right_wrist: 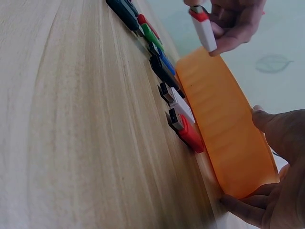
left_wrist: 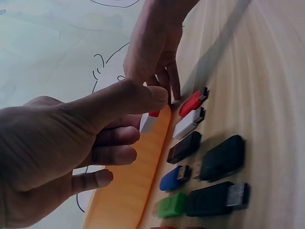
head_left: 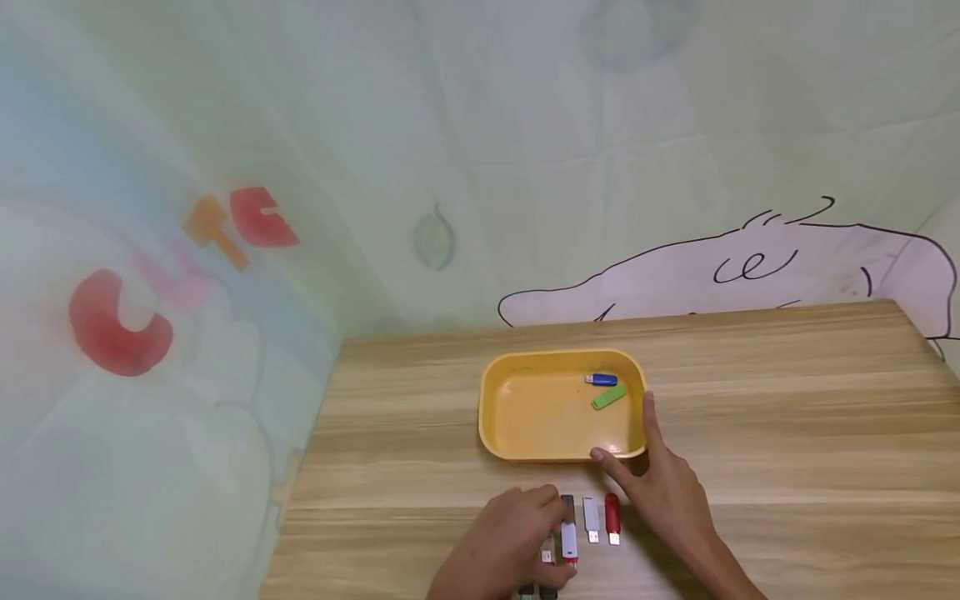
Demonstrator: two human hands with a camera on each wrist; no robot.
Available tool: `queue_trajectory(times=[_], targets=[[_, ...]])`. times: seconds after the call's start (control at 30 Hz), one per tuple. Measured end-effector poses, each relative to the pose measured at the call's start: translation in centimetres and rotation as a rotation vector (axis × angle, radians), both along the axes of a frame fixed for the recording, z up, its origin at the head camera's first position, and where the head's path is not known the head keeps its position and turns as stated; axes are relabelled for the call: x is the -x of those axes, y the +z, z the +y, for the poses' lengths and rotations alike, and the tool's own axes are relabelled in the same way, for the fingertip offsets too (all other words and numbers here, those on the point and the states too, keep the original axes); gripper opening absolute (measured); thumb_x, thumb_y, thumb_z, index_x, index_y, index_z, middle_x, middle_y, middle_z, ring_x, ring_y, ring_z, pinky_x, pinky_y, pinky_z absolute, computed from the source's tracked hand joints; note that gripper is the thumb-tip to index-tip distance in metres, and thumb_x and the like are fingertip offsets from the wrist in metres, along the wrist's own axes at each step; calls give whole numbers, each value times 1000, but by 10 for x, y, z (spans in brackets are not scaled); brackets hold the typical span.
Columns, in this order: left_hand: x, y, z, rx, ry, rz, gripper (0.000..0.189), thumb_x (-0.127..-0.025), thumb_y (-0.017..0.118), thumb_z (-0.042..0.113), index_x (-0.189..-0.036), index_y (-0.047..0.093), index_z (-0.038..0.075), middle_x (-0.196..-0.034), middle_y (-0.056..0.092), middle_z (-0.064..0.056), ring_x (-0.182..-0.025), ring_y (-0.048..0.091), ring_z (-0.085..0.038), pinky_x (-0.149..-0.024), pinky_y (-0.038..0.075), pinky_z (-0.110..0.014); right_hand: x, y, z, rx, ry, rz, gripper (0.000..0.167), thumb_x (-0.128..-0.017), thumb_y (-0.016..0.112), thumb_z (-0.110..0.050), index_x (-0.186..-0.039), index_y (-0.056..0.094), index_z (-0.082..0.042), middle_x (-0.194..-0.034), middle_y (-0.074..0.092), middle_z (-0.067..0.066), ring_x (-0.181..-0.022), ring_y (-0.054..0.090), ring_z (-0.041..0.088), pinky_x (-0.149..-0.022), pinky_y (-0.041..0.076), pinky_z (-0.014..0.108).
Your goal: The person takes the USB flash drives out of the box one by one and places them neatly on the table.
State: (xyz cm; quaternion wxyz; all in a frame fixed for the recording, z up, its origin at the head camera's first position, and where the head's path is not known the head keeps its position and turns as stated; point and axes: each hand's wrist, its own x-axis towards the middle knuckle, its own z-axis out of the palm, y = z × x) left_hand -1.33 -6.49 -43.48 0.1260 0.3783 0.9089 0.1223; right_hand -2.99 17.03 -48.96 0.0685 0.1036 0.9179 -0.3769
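Note:
In my left hand [head_left: 510,533] I hold a white USB flash drive with a red end [right_wrist: 204,31], pinched by thumb and fingers above the row on the table. My right hand [head_left: 671,492] grips the near right corner of a yellow plastic tray [head_left: 540,417], thumb at the front rim and fingers along the right side. Inside the tray lie a blue flash drive [head_left: 602,380] and a green one [head_left: 608,397]. On the table in front of it, a red flash drive [head_left: 612,517] and a white one [head_left: 592,517] lie side by side.
The row continues under my left hand: a black flash drive [left_wrist: 185,147], a blue one [left_wrist: 174,179] and a green one [left_wrist: 172,205]. Two more black drives lie nearer me. The wooden table [head_left: 787,433] meets a printed cloth backdrop [head_left: 525,167] behind.

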Motion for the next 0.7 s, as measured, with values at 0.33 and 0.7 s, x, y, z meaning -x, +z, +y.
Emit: queue_trajectory(times=[0.33, 0.7], targets=[[-12, -10, 0, 55, 11, -128, 47, -79, 94, 47, -114, 77, 22, -88, 58, 18, -71, 45, 7, -65, 38, -12, 0, -1, -1, 3, 1, -1, 124, -87, 63, -82, -171, -6, -23, -126, 65, 39, -87, 64, 33, -76, 56, 48], [-15, -16, 2, 58, 46, -246, 48, -80, 93, 43, -118, 77, 19, -88, 62, 17, -70, 47, 7, -65, 42, -14, -1, -2, -1, 2, 8, 25, 122, -89, 63, -80, -171, -7, -23, -128, 64, 40, -88, 65, 34, -78, 56, 50]])
